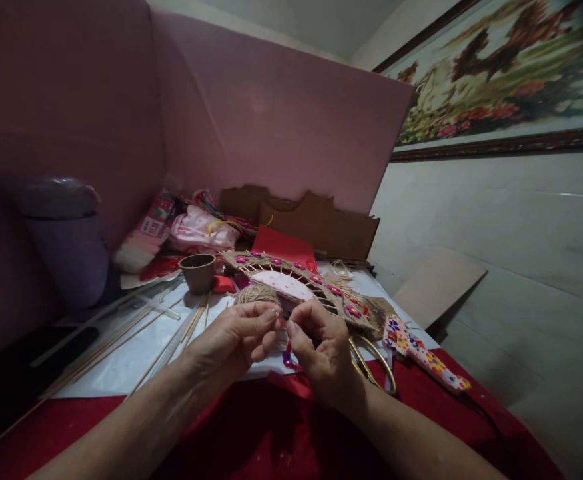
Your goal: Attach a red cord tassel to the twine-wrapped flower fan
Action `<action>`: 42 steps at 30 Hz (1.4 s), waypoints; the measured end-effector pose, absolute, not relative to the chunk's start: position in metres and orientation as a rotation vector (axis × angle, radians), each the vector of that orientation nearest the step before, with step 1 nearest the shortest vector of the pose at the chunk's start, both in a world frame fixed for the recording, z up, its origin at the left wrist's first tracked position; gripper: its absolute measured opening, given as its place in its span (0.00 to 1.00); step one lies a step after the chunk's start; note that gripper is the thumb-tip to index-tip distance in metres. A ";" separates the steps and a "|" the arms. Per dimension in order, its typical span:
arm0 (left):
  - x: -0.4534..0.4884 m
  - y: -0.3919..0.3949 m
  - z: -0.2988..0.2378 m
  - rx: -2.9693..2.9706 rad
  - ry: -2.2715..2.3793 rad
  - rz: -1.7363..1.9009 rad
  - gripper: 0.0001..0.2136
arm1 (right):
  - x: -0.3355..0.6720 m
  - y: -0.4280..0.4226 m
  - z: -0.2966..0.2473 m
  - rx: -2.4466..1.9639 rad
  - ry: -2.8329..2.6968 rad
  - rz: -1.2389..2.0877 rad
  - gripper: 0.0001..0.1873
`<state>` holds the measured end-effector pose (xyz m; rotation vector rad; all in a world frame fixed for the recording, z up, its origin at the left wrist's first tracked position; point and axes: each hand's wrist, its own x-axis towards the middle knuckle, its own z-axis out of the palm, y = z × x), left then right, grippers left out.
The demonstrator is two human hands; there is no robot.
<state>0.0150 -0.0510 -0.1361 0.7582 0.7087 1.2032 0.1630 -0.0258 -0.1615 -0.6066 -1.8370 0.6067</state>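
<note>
My left hand (234, 337) and my right hand (321, 350) meet fingertip to fingertip over the table, both pinched on a small red and purple piece (287, 355) that dangles between them. Just behind the fingers sits a ball of jute twine (255, 294). Beyond it lies a woven jute fan-shaped craft (311, 283) with pink flowers and a pink middle. Gold-handled scissors (376, 357) lie right of my right hand, partly hidden by it.
A flower-patterned glue gun (424, 353) lies at the right on the red cloth (251, 433). Several bamboo sticks (136, 333) lie on white paper at the left. A small brown pot (198, 272), cardboard pieces (316, 223) and a lilac bin (66, 240) stand behind.
</note>
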 end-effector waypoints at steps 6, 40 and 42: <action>0.015 -0.052 -0.136 0.751 0.718 1.202 0.05 | 0.163 -0.026 -0.162 -0.614 -1.835 0.625 0.07; 0.015 -0.052 -0.137 0.740 0.742 1.211 0.11 | 0.164 -0.024 -0.164 -0.619 -1.850 0.592 0.07; 0.015 -0.052 -0.137 0.740 0.746 1.210 0.12 | 0.164 -0.024 -0.164 -0.619 -1.851 0.595 0.07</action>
